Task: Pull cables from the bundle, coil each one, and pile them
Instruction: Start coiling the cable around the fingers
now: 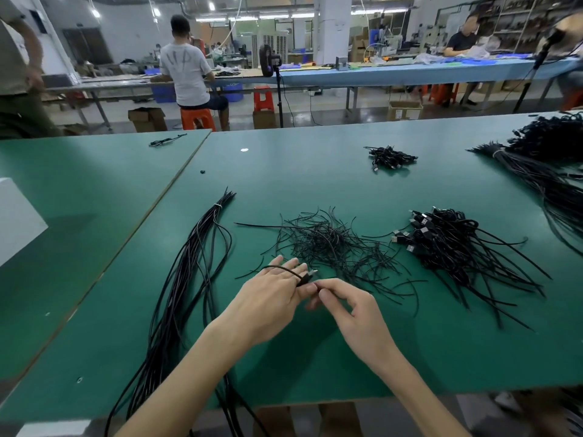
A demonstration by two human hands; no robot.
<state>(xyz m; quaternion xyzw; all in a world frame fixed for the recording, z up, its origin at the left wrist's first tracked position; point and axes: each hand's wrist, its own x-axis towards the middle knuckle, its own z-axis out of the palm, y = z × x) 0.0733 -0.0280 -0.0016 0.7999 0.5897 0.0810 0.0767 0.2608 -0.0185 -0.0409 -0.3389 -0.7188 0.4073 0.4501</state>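
While the right hand [353,313] pinches the thin black cable [284,270] over the straight-fingered left hand [268,298], slack could unloop it.

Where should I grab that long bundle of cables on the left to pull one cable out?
Pinch one strand just below the white tie, where a few loose cables bow out from the bundle on its right side. Probably come in from the right: those strands already stand apart there, while the rest lie packed together.
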